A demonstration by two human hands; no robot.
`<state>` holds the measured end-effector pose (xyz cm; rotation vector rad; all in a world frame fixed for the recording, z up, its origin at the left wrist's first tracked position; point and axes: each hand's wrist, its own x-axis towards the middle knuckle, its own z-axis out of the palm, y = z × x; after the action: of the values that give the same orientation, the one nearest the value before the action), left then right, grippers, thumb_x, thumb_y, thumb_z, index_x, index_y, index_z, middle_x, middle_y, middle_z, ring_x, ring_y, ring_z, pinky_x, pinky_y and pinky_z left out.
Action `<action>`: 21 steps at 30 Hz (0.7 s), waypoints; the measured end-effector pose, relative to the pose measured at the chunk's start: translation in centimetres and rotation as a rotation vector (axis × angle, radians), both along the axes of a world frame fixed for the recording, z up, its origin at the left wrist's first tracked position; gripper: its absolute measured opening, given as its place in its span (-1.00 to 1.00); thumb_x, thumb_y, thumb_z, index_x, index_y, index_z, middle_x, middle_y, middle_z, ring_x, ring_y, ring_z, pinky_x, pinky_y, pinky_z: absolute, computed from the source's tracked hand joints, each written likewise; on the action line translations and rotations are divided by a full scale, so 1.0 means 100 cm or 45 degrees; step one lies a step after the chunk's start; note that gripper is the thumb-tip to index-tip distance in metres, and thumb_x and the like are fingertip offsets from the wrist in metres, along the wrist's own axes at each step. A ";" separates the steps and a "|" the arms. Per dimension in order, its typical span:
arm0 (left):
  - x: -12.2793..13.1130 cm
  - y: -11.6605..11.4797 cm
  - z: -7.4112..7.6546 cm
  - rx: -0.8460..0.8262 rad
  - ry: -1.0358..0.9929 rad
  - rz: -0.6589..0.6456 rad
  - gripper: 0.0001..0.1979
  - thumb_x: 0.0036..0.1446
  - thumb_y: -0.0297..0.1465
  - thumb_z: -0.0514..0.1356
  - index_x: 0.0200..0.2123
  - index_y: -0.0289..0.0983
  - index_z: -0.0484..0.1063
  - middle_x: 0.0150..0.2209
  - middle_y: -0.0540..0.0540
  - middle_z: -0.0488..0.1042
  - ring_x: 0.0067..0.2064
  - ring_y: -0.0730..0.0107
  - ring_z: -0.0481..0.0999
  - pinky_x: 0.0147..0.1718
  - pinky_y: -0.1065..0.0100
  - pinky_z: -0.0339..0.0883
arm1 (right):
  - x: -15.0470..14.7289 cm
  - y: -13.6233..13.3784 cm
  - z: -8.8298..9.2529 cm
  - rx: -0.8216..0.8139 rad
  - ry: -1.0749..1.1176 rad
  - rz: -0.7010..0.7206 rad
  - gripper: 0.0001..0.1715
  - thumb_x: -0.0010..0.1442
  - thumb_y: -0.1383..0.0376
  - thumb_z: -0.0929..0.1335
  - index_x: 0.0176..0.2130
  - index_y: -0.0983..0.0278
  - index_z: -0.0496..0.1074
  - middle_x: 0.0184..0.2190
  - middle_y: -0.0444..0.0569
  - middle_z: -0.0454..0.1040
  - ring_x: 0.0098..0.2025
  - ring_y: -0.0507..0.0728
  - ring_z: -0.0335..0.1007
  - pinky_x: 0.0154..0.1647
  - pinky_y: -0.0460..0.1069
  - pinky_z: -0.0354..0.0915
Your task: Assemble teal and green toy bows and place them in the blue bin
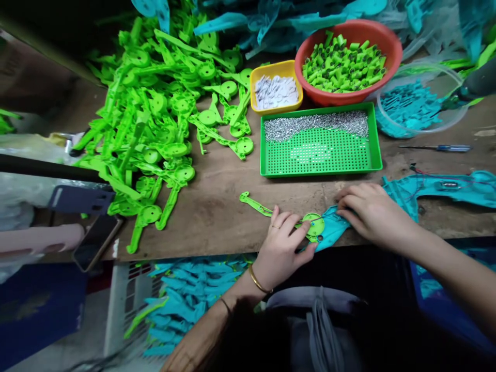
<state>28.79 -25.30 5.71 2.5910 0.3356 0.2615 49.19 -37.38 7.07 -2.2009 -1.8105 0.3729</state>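
Note:
A light green plastic arm piece with a round disc end lies against a blue plastic shell near the table's front edge. My left hand grips the green piece by its disc, thumb below and fingers across the top. A thin dark strand runs over the disc. My right hand is closed in a pinch on the far end of the blue shell; its fingertips hide whatever small part may be between them. To the right lies another blue shell with thin wires and a small metal part inside.
A green perforated tray of screws stands behind my hands. Beyond it are a yellow tray of white pieces, a red bowl of green parts and a clear tub of blue pieces. A screwdriver lies right; green arms heap left.

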 end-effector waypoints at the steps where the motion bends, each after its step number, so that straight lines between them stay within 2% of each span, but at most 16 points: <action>1: 0.000 0.000 0.000 -0.005 -0.003 0.001 -0.68 0.13 -0.29 0.17 -0.06 -0.30 0.41 -0.10 -0.18 0.45 0.01 0.16 0.36 0.22 -0.17 -0.03 | -0.001 -0.002 0.001 0.026 -0.073 0.020 -0.80 0.23 0.27 0.24 -0.31 0.29 0.42 -0.24 0.04 0.47 -0.16 0.21 0.32 -0.11 0.12 0.18; 5: 0.000 0.003 0.004 -0.039 0.006 0.018 -0.68 0.13 -0.29 0.16 -0.06 -0.29 0.39 -0.12 -0.17 0.45 0.01 0.18 0.37 0.22 -0.14 -0.01 | -0.001 -0.011 -0.001 0.083 -0.170 0.058 -0.77 0.25 0.26 0.23 -0.29 0.29 0.42 -0.22 0.04 0.48 -0.18 0.20 0.30 -0.10 0.13 0.17; 9: 0.007 0.000 0.015 -0.029 0.096 0.024 -0.69 0.13 -0.27 0.17 -0.10 -0.31 0.39 -0.11 -0.20 0.42 0.02 0.14 0.36 0.21 -0.14 -0.01 | 0.003 -0.014 -0.009 0.092 -0.016 0.033 -0.79 0.26 0.24 0.24 -0.29 0.27 0.42 -0.18 0.03 0.47 -0.13 0.19 0.31 -0.09 0.12 0.19; 12: 0.020 -0.012 0.019 0.024 0.082 0.043 -0.59 0.12 -0.19 0.17 -0.06 -0.34 0.35 -0.03 -0.28 0.38 0.08 0.04 0.31 0.20 -0.18 -0.01 | 0.005 -0.011 -0.011 0.074 0.062 0.022 -0.80 0.24 0.24 0.25 -0.29 0.27 0.42 -0.17 0.03 0.46 -0.11 0.20 0.32 -0.08 0.13 0.21; 17: 0.039 -0.035 0.004 0.084 -0.003 0.064 -0.55 0.14 -0.20 0.16 0.00 -0.38 0.32 -0.04 -0.28 0.37 0.06 0.06 0.32 0.17 -0.04 0.13 | 0.013 -0.010 -0.006 -0.003 0.140 0.066 -0.85 0.22 0.26 0.27 -0.34 0.26 0.39 -0.16 0.02 0.46 -0.08 0.21 0.31 -0.03 0.15 0.18; 21: 0.041 -0.036 -0.003 0.002 0.014 0.089 -0.56 0.11 -0.19 0.20 -0.01 -0.33 0.33 -0.04 -0.23 0.36 0.05 0.07 0.30 0.14 0.00 0.16 | 0.018 -0.011 -0.004 -0.010 0.284 0.069 -0.86 0.23 0.28 0.25 -0.34 0.25 0.36 -0.13 0.00 0.44 -0.04 0.18 0.29 0.01 0.14 0.17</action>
<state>32.87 -28.87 5.39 2.5859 0.4303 0.2724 51.04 -38.51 6.71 -2.0265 -1.7527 0.6117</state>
